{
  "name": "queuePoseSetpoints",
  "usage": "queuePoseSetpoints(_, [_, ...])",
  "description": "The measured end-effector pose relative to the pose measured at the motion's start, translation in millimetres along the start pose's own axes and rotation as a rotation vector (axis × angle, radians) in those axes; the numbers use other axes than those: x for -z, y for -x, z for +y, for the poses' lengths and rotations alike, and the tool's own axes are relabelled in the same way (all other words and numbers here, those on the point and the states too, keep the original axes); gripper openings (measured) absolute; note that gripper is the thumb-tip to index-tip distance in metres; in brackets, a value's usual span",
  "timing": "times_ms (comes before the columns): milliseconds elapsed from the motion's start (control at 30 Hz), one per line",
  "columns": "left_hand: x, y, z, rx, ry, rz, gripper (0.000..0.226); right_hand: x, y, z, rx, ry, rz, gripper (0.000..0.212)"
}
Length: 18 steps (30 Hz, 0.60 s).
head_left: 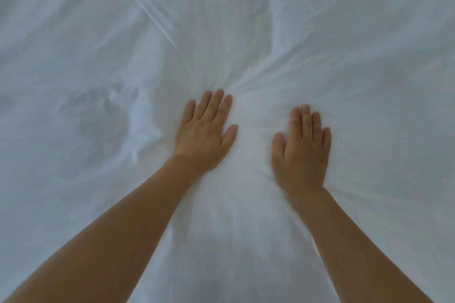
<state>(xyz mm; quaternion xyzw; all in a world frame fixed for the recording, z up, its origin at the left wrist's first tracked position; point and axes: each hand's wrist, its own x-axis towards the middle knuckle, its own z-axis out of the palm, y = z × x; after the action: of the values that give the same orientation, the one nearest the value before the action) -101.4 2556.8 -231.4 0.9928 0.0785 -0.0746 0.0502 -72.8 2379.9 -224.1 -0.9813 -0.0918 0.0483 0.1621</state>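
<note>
A white bed sheet (246,32) fills the whole view, soft and creased. My left hand (205,130) lies flat on it near the middle, palm down, fingers straight and close together. My right hand (304,147) presses flat on the sheet a short way to the right, fingers straight, slightly blurred. Both bare forearms reach in from the bottom edge. Creases fan out from the spot between and ahead of the two hands.
A sharp diagonal fold (152,15) runs across the upper left of the sheet. A rumpled patch of wrinkles (133,118) sits left of my left hand. No edge of the bed shows.
</note>
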Motion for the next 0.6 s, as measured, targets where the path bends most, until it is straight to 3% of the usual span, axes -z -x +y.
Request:
queuePoseSetpoints(233, [0.0,90.0,-203.9,0.139,0.033,0.067,0.075,-70.9,45.9,-156.8,0.099,0.093,-0.004,0.068])
queuePoseSetpoints(333, [1.0,156.4,-320.6,0.276,-0.008,0.046,0.075,-111.7,93.6,-265.3,0.16,0.083,-0.025,0.068])
queuePoseSetpoints(400, [2.6,216.3,-401.9,0.392,-0.041,0.022,0.076,-136.3,139.0,-348.0,0.337,0.065,-0.143,0.067])
queuePoseSetpoints(533, [1.0,308.7,-499.1,0.556,0.005,0.0,0.078,-155.8,181.3,-449.0,1.01,0.0,-0.503,0.065])
queuePoseSetpoints(600, [-2.3,323.4,-512.0,0.619,0.053,0.02,0.079,-154.5,151.7,-457.9,1.04,-0.025,-0.348,0.062])
